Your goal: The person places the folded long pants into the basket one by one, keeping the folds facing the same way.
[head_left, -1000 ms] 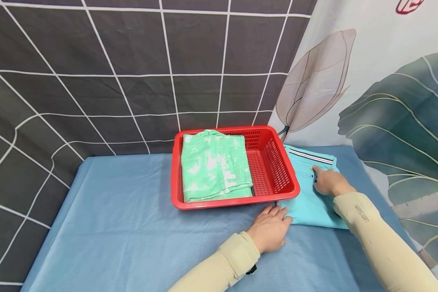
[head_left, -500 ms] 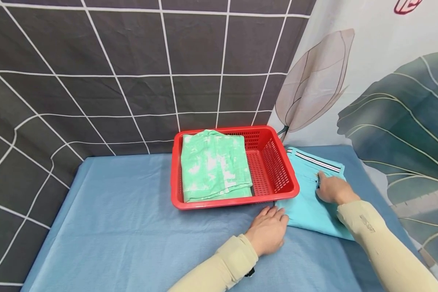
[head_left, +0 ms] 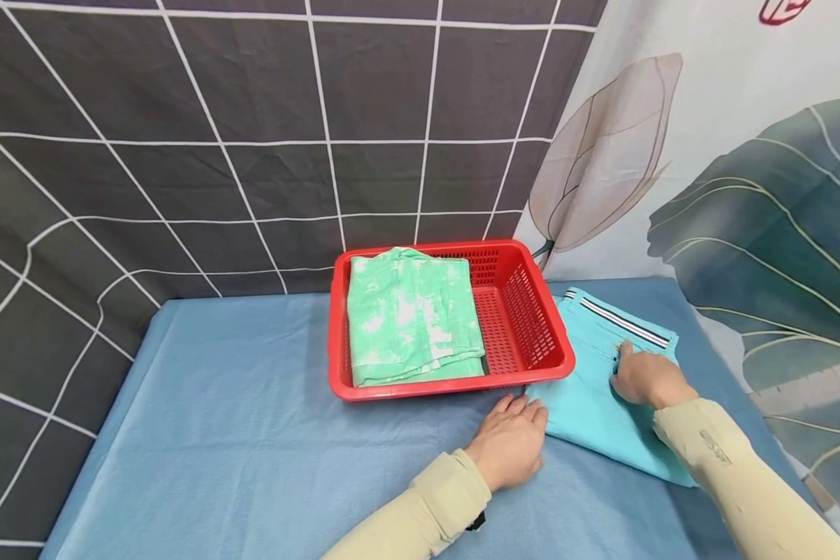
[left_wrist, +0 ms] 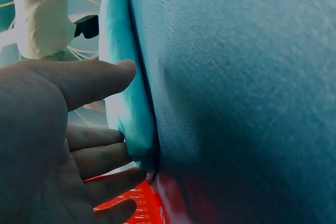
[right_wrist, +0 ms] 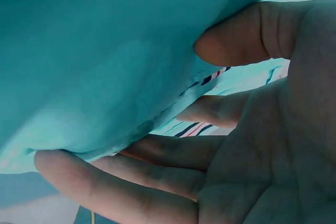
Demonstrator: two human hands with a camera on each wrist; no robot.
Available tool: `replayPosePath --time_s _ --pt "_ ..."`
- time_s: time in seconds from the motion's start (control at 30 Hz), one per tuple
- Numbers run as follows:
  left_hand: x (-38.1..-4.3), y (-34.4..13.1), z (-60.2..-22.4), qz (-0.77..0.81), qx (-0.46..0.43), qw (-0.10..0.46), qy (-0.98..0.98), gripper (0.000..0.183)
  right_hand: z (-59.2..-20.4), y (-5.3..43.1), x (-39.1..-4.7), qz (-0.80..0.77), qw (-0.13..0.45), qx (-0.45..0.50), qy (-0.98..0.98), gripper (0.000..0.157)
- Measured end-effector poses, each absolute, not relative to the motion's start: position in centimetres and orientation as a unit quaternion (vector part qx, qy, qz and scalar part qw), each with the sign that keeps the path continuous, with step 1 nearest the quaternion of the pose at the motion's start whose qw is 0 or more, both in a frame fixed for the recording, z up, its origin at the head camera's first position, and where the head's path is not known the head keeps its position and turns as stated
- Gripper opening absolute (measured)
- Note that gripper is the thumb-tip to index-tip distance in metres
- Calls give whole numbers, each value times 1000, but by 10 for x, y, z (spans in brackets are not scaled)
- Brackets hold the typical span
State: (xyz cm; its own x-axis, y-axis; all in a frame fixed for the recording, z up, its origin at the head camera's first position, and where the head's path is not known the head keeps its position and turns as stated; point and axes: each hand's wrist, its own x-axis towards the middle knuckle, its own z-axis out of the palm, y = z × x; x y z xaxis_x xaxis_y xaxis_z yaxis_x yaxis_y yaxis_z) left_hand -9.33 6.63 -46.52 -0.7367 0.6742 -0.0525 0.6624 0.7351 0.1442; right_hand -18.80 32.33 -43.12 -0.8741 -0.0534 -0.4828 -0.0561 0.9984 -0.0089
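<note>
A folded turquoise garment (head_left: 591,397) with a black-and-white striped band lies slanted on the blue-covered table, right of the red basket. Its left corner reaches the basket's edge. My right hand (head_left: 651,379) grips the garment's right side below the band; in the right wrist view, turquoise cloth (right_wrist: 105,66) lies between the thumb and the fingers. Close to the garment's left front corner, my left hand (head_left: 507,443) rests on the table with straight fingers. The left wrist view has these fingers (left_wrist: 102,158) beside the garment's folded edge (left_wrist: 128,108).
The red plastic basket (head_left: 420,391) stands near the back of the table. A folded green and white tie-dye cloth (head_left: 413,319) fills its left part. Behind the table hang a dark grid-patterned curtain (head_left: 252,93) and a white leaf-print one (head_left: 728,62).
My right hand has moved right and a little toward the front, turning the turquoise garment clockwise and drawing it away from the basket. My left hand has shifted slightly left.
</note>
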Motion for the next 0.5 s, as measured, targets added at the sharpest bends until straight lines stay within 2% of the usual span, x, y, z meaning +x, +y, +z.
replayPosePath --time_s 0.5 --pt "-95 60 -465 85 338 65 935 63 -435 317 -166 12 249 -5 968 71"
